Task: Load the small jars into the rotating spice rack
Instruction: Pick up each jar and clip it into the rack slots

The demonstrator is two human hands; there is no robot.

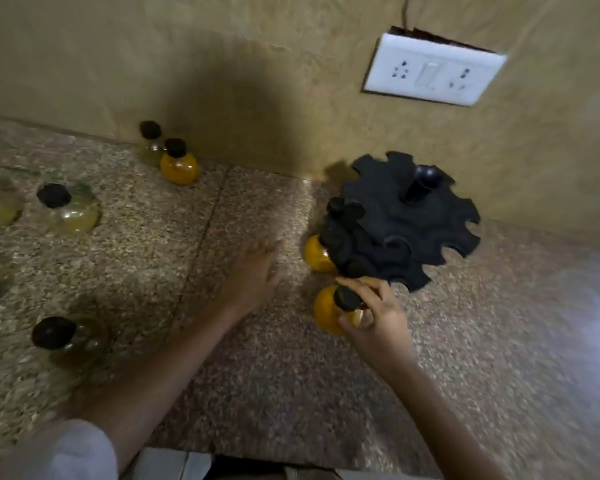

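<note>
1. Head view, hands: right hand [374,317] is closed around a yellow jar [328,308], fingers at the neck just under its black cap [347,297]; left hand [253,268] lies open and empty, palm down on the counter [257,375], apart from every jar.
2. Head view, place: the held jar sits just in front of the black spice rack [406,223], at its near edge, beside a loaded yellow jar [316,254] hanging on the left rim; other jars wait well to the left, a yellow one [179,168] by the wall.
3. Head view, the step: judged, this is seating the jar; the neck should slide sideways into an open notch [400,285], cap riding above the disc; the free hand could steady the rack so it does not spin away.
4. Head view, axis: the jar's long axis runs near upright, tilted slightly, cap up and leaning towards the rack; blur hides finer detail.
</note>
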